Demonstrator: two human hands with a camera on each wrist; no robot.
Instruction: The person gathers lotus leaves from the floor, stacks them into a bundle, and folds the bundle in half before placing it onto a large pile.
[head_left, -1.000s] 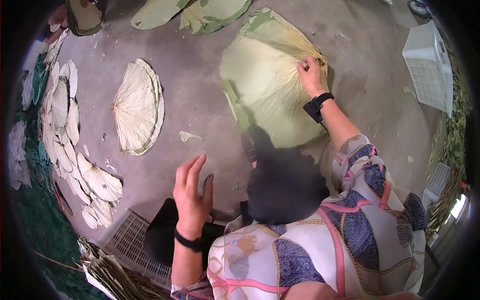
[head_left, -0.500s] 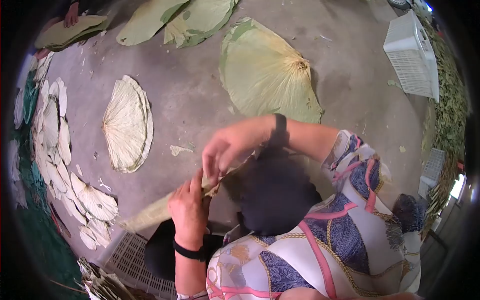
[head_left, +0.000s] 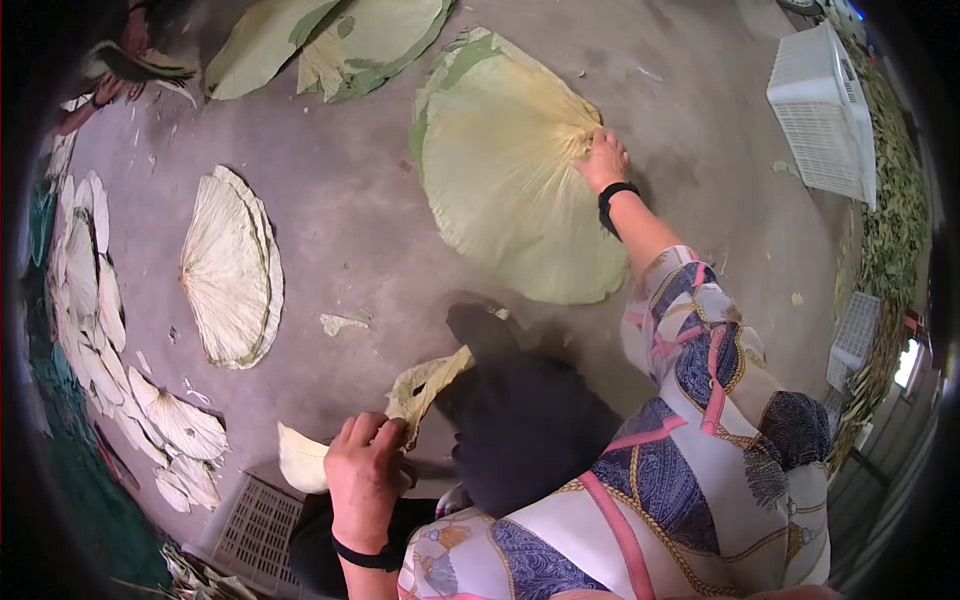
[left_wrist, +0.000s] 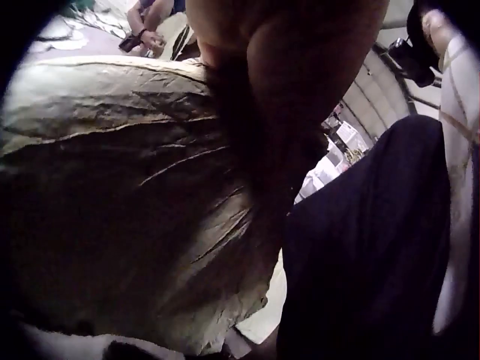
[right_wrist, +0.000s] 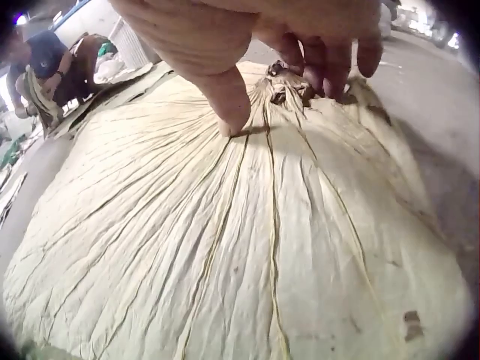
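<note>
My left hand (head_left: 362, 478) grips a dried lotus leaf (head_left: 418, 392) low in front of my body, fingers curled over its gathered part. In the left wrist view this leaf (left_wrist: 135, 202) spreads wide, wrinkled and dark below a pale edge. Farther forward, my right hand (head_left: 604, 162) is at the gathered center of a large pale-green folded lotus leaf (head_left: 510, 210) on the floor. The right wrist view shows the thumb (right_wrist: 231, 112) pressed on the ribs of that leaf (right_wrist: 232, 225) and the fingers curled beyond the dark stem knot (right_wrist: 286, 90).
A stack of folded pale leaves (head_left: 230, 270) lies to the left, with many more (head_left: 95, 310) beyond it. Green leaves (head_left: 370, 45) lie at the top. White crates stand right (head_left: 822, 110) and lower left (head_left: 255, 525). Another person (right_wrist: 45, 67) handles leaves nearby.
The left hand, empty a second ago, now holds a lotus leaf. The right hand left the floor leaves, met the left hand with a leaf, let go and returned to the floor leaves.
</note>
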